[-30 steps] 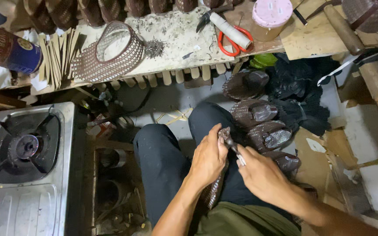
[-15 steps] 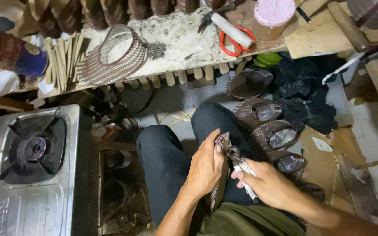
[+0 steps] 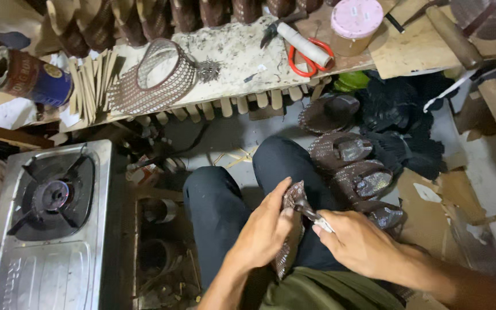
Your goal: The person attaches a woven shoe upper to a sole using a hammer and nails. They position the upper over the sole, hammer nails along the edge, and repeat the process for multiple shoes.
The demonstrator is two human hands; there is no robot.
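- Here, a dark woven shoe upper (image 3: 291, 198) is held over the lap, above the dark trousers (image 3: 225, 206), so that its edge is turned up toward the tool.
- It is clamped by the left hand (image 3: 262, 232), thumb pressed against its top and fingers wrapped behind.
- A small metal-tipped tool (image 3: 316, 217) is pinched in the right hand (image 3: 360, 244), fingers closed tight around it, its tip brought against the upper's edge.
- Finished-looking woven sandals (image 3: 348, 166) are stacked just beside the right knee, within easy reach.
- On the bench, red-handled scissors (image 3: 305, 57) are kept close to a pink-lidded tub (image 3: 356, 20); its contents are hidden by the lid.
- A tin can (image 3: 21, 74) is lying on its side at the left; what is inside cannot be told.
- A gas stove (image 3: 50, 224) is set well apart, unlit.
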